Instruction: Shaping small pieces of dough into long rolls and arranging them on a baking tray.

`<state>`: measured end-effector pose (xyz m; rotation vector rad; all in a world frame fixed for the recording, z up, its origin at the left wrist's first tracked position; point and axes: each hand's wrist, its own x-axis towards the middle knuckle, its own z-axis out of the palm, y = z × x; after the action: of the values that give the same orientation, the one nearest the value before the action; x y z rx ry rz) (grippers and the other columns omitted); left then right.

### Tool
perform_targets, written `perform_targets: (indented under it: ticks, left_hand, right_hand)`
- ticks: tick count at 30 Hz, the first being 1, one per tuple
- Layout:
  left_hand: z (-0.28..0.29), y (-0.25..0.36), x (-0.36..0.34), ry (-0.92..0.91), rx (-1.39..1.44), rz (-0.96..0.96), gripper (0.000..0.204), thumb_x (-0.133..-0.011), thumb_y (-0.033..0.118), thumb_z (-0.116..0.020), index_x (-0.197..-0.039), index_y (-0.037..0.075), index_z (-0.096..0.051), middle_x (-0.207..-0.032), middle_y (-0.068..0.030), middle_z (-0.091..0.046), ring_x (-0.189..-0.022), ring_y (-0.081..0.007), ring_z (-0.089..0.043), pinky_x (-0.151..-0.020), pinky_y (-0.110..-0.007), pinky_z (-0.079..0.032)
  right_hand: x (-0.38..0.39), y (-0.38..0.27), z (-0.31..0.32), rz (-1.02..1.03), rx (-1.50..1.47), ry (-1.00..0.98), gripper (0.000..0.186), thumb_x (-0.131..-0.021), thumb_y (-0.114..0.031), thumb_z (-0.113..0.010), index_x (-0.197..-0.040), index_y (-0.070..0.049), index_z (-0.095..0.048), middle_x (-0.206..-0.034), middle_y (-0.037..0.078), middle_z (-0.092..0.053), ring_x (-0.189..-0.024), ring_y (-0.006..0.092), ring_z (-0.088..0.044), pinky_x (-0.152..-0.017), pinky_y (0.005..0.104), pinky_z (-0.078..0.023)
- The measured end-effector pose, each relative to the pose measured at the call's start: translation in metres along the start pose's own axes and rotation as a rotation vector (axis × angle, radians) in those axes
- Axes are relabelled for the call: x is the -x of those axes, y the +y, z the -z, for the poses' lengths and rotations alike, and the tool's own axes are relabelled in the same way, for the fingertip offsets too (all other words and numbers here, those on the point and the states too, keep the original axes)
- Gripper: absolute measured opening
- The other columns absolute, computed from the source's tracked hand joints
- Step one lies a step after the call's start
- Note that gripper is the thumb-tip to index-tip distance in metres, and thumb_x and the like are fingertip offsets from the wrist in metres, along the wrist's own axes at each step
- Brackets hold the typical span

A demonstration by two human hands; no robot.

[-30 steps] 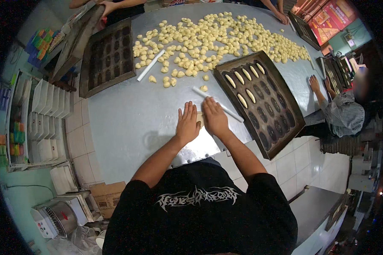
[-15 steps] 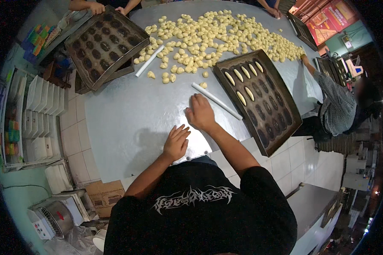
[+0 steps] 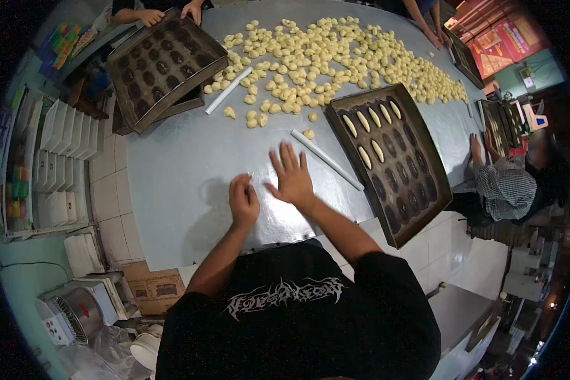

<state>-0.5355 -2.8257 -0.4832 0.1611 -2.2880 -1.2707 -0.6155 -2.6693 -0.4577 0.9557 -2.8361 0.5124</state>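
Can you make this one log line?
left hand: curled | right hand: spread, near white rod | tray beside it: dough sticks, empty hollows

I'm holding my right hand (image 3: 292,182) spread over the table (image 3: 171,190) | my left hand (image 3: 244,202) is hanging half-curled nearby | a rod (image 3: 327,160) is lying near | tray (image 3: 399,171) is holding dough (image 3: 349,125)

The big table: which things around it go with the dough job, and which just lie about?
Probably for the job:
- dough balls
- tray with dough strips
- white rod near the right hand

Probably just lying about:
- cardboard box
- white bins
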Motion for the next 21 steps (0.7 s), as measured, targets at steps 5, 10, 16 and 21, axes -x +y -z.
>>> perform_targets:
  ticks: [5,10,16,21]
  left_hand:
    - [-0.021,-0.004,-0.051,-0.038,-0.058,0.145,0.021,-0.087,0.000,-0.056,-0.107,0.000,-0.062,-0.108,-0.0156,-0.060,-0.097,-0.0279,-0.059,-0.081,-0.036,-0.051]
    - [-0.045,-0.011,-0.089,0.002,-0.222,-0.003,0.023,-0.084,0.004,-0.062,-0.107,0.001,-0.061,-0.111,-0.0146,-0.060,-0.099,-0.0325,-0.057,-0.084,-0.039,-0.050]
    - [-0.072,-0.027,-0.139,0.064,-0.327,-0.149,0.031,-0.085,0.012,-0.068,-0.112,0.002,-0.058,-0.109,-0.0129,-0.061,-0.096,-0.0309,-0.058,-0.083,-0.039,-0.049]
    - [-0.079,-0.038,-0.160,0.021,-0.365,-0.034,0.031,-0.086,0.014,-0.068,-0.114,0.003,-0.059,-0.105,-0.0115,-0.061,-0.093,-0.0277,-0.058,-0.078,-0.036,-0.049]
  right_hand:
    - [-0.066,0.055,0.029,-0.073,-0.151,0.145,0.052,-0.086,-0.036,-0.062,-0.121,0.002,-0.057,-0.131,0.027,-0.054,-0.122,0.0409,-0.050,-0.099,0.0539,-0.041]
    - [-0.005,0.071,0.055,-0.025,-0.400,-0.026,0.023,-0.067,-0.016,-0.071,-0.085,-0.005,-0.062,-0.091,0.014,-0.060,-0.087,0.0347,-0.059,-0.075,0.0443,-0.049]
    - [-0.002,0.095,0.065,-0.041,-0.389,0.124,0.012,-0.068,-0.008,-0.068,-0.079,-0.008,-0.062,-0.079,0.012,-0.057,-0.080,0.0343,-0.057,-0.068,0.0456,-0.046]
    - [-0.009,0.163,0.170,-0.430,-0.360,0.839,0.020,-0.071,-0.001,-0.073,-0.089,-0.004,-0.063,-0.082,0.015,-0.062,-0.074,0.0329,-0.061,-0.068,0.0372,-0.050]
